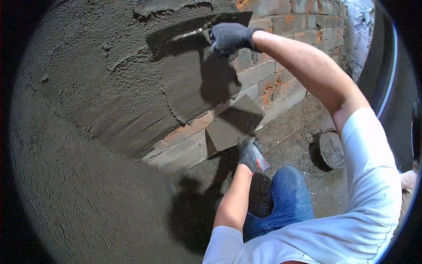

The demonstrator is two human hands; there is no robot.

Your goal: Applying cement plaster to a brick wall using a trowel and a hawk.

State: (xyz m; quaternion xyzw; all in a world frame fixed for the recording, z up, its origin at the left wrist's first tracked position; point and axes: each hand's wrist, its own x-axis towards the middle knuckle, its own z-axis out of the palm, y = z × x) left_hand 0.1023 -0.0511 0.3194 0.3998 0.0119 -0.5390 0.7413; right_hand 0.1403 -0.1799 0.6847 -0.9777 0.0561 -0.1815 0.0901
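- Long trowel (176, 42): at the far wall, against its grey mortar coat (118, 92); the gloved right hand (231, 38) is closed round its handle.
- Square plate (224, 132): below and nearer, gripped at its near edge by the gloved left hand (249, 155).
- Bare bricks (303, 24): right of the coat, orange-stained.
- Second rough grey surface (88, 189): near left.
- Bucket (332, 149): right, on dirty ground (285, 132).

trowel (189, 34) before wall (105, 83) | board (231, 127) below trowel | bucket (332, 149) right of board
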